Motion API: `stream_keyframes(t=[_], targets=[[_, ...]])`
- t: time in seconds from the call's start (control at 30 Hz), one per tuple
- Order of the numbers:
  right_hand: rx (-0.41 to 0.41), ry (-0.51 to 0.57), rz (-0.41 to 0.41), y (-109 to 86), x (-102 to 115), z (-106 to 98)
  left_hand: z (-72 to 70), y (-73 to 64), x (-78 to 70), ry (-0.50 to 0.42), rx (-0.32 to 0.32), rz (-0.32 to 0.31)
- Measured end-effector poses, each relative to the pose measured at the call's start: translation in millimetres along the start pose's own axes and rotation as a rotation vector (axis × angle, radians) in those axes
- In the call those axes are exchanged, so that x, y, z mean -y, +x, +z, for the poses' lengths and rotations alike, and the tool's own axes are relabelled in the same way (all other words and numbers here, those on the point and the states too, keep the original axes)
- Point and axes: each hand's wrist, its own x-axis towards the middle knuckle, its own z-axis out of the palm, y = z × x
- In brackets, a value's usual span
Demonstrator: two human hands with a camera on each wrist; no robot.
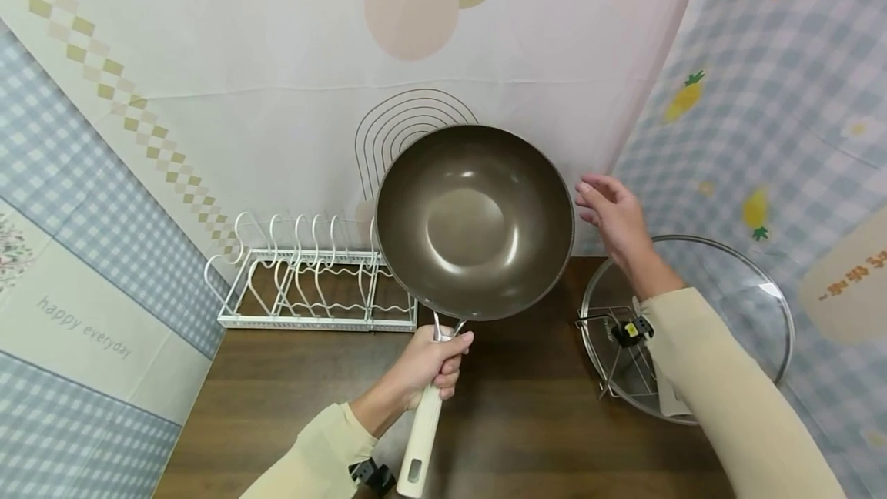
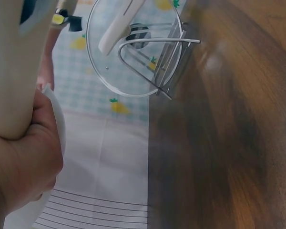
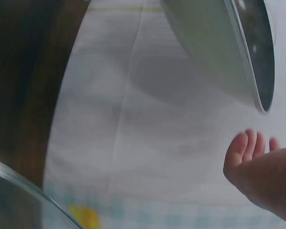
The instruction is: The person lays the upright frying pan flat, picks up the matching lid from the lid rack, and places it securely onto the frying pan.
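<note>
A deep brown wok (image 1: 478, 237) with a cream handle (image 1: 421, 445) is held up off the table, its inside facing the head camera. My left hand (image 1: 433, 364) grips that handle close to the pan, fingers wrapped around it. In the left wrist view, the left hand (image 2: 28, 162) is curled around the cream handle (image 2: 12, 71). Just off the wok's right rim, my right hand (image 1: 613, 218) hangs in the air with loosely bent fingers. The right wrist view shows a gap between the right hand (image 3: 252, 157) and the wok's pale outside (image 3: 209, 52).
A white wire rack (image 1: 298, 323) with several upright loops stands at the back left of the wooden table (image 1: 527, 422). On the right, a glass lid (image 1: 738, 276) leans on a metal wire stand (image 2: 157, 86). Patterned cloth (image 1: 277, 29) covers the walls.
</note>
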Motion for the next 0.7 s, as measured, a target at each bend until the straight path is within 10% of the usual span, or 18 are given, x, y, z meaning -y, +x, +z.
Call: stream_keyframes(t=[0.23, 0.7], targets=[[0.066, -0.380, 0.071, 18.1, 16.8, 3.6, -0.1, -1.6, -0.9, 0.005, -0.003, -0.038], [0.100, -0.352, 0.120, 29.7, 10.7, 2.4, 7.0, -18.3, -16.8, -0.029, 0.057, -0.117]])
